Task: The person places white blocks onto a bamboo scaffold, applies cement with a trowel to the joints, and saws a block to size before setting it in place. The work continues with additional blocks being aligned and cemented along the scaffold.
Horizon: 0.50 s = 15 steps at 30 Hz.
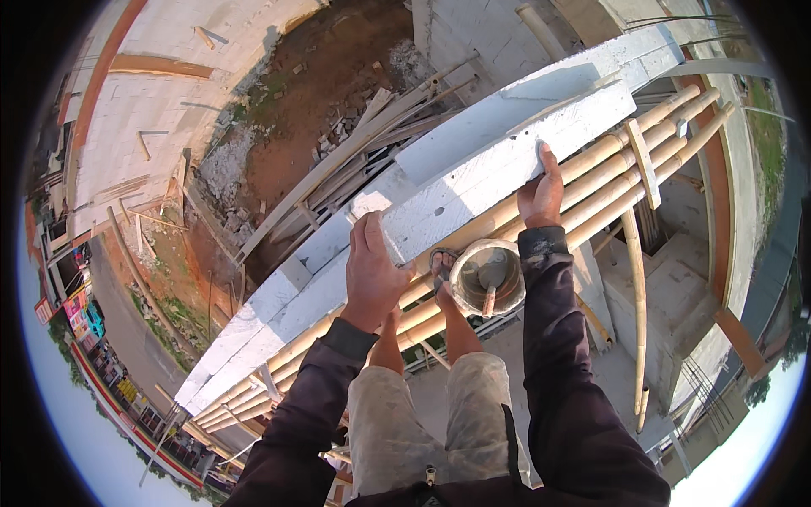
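A long white lightweight concrete block (507,173) lies slanted across the top of a wall of similar blocks (317,291). My left hand (372,275) grips its near left end, fingers bent over the corner. My right hand (542,198) presses against its near side farther right, thumb up on the block's face and the other fingers partly hidden beneath. Between my forearms stands a round bucket (461,290) smeared with grey, and a tool with a wooden handle (489,302) rests inside it.
Bamboo poles (604,182) tied side by side form the scaffold under my sandalled feet (441,264). An upright bamboo pole (634,313) stands at right. Beyond the wall, far below, are red soil (312,127) and stacked planks (363,160). A road (139,304) runs at left.
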{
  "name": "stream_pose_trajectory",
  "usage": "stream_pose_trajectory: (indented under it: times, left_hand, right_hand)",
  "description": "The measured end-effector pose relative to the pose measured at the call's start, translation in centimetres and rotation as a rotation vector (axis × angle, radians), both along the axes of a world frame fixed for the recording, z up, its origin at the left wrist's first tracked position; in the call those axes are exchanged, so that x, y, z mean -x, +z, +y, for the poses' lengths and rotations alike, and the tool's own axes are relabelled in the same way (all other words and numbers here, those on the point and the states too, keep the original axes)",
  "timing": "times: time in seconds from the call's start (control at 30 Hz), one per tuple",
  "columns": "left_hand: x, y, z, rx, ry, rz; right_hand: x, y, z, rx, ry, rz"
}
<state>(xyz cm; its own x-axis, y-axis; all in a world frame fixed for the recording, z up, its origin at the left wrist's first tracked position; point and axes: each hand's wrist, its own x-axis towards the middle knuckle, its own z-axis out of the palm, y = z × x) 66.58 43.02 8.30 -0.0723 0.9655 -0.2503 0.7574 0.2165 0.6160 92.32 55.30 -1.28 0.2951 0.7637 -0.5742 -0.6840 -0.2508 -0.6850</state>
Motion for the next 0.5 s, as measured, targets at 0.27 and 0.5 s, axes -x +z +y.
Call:
stream_pose_trajectory:
  times: [0.27,0.5]
  left_hand:
    - [8.9,3.9,7.5,-0.100,-0.371,0.474]
    - [13.0,-0.7,9.7,-0.032,-0.410,0.201]
  right_hand:
    - [11.2,4.1,1.6,-0.091,0.063,-0.098]
    - [18.6,2.6,0.7,-0.138,0.137,-0.288]
